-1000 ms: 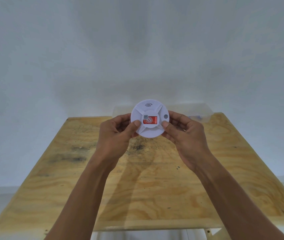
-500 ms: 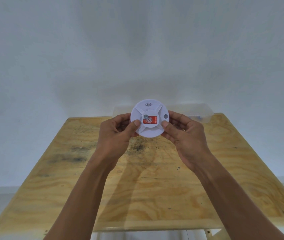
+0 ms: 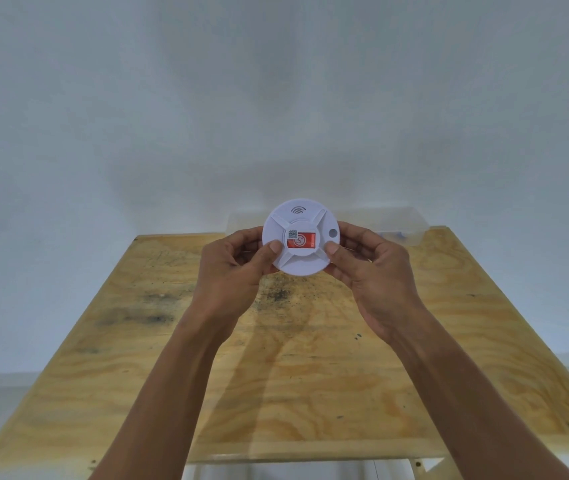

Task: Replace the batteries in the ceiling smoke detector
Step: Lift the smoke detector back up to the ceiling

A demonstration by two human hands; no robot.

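Both hands (image 3: 302, 268) grip smoke detector (image 3: 300, 237) (box (image 3: 404, 225) behind, seemingly clear).

Bare room: plywood table (image 3: 137, 341), white wall (image 3: 276, 98).

A: Hand pose?
B: Both arms extended forward, bare. Left hand (image 3: 233, 268) and right hand (image 3: 371, 271) face each other, fingers curled, thumbs pressing inward, clamped on smoke detector (image 3: 300, 237).

One head view only. You look forward and down, close over both hands; surface (image 3: 311, 375) spreads beneath them, wall (image 3: 276, 98) rising just beyond.
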